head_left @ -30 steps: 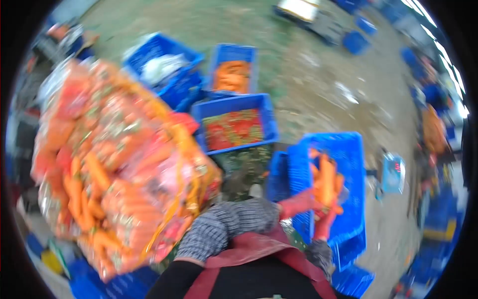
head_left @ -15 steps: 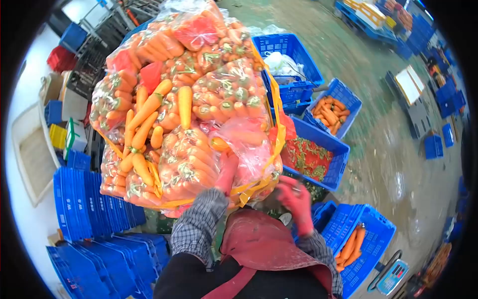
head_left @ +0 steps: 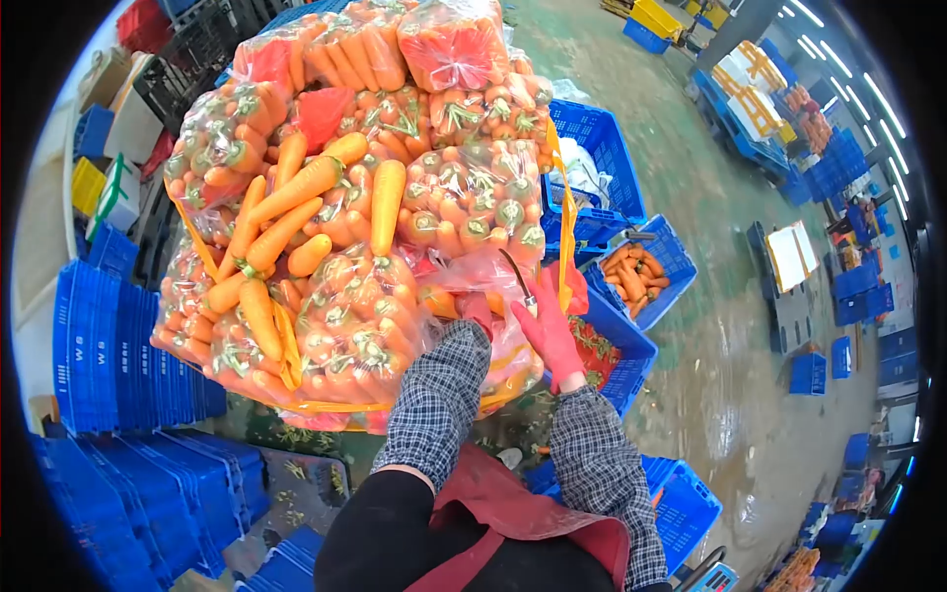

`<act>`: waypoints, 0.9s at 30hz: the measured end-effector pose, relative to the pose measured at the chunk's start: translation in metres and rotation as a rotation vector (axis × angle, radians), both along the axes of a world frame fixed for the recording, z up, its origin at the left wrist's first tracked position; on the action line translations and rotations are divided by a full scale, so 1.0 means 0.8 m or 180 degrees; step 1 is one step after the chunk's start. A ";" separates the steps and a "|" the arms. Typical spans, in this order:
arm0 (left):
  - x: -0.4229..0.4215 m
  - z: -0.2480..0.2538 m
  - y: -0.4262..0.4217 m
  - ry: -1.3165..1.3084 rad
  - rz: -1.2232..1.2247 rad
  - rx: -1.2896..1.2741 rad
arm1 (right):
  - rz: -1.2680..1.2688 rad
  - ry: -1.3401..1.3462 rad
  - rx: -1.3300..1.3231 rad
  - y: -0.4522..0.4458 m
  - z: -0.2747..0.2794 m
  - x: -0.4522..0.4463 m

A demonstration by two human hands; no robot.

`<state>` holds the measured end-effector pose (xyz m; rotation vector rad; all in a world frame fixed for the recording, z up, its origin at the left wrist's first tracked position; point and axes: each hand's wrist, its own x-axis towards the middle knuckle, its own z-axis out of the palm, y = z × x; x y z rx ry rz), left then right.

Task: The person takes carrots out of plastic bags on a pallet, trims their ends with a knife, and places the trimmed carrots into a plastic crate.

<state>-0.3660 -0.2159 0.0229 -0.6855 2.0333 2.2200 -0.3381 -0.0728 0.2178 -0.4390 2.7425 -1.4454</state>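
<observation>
Both of my hands wear pink gloves. My left hand is at a partly filled, pinkish plastic bag on the near side of the carrot pile; its fingers are hidden by the plastic and the forearm. Beside it inside the bag lies a carrot. My right hand is at the right side of this bag, gripping a small knife with a thin, dark, curved blade pointing up and away. Bagged carrots surround the spot, and several loose carrots lie on top.
Blue crates stand to the right: one with carrots, one with red and green scraps, one with white plastic. Stacked blue crates are at my left. A yellow strap edges the pile. The floor looks wet.
My right hand has risen from beside the pile to the pinkish bag, and the knife now shows in it. The left hand stays at the bag. The view has shifted.
</observation>
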 end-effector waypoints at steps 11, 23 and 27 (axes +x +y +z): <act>0.142 0.109 -0.032 0.0180 0.0457 0.0020 | -0.0575 -0.0734 0.0549 -0.031 -0.007 0.049; 0.220 0.270 -0.020 -0.0463 0.0392 0.2193 | -0.1297 -0.0698 0.0942 0.055 -0.038 -0.037; 0.228 0.239 -0.007 0.0260 0.0030 0.2110 | -0.1231 -0.0153 -0.0279 0.063 0.050 0.061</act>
